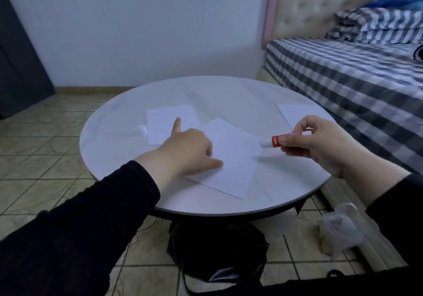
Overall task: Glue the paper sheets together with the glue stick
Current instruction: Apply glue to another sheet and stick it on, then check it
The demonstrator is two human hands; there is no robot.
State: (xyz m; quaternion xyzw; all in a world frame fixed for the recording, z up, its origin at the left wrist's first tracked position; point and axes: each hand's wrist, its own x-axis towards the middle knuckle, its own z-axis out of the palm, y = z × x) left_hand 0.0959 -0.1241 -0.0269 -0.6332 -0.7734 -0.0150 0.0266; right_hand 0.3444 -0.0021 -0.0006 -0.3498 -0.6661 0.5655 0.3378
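Right hand (320,144): curled round the red glue stick (288,139), pinching the barrel sideways, white tip pointing toward nine o'clock and hovering just off the right edge of the near sheet.
Glue stick: uncapped by the look of that white end, not yet touching paper as far as I can tell; the tip is slightly blurred.
Left hand (190,149): fingers spread and mostly straight, thumb and palm pressing down on the near sheet (229,158), index finger stretching toward twelve o'clock over the far sheet (169,121). It grips nothing.
Near sheet: skewed, lying at the tabletop's centre, its far-left side overlapping or just touching the far sheet; I cannot tell which.
Third sheet (295,112): off at two o'clock, partly behind the right hand.
White object (143,129): at nine o'clock, just beside the far sheet; possibly the cap, too small to say.
Tabletop (114,158): round, pale, slick-looking.
Risk one: the left hand pins only one side, so a firm stroke could drag or buckle the free right edge.
Risk two: glue running past the edge onto the tabletop, sticking the sheet down.
Risk three: the skewed sheet gets bonded crooked.
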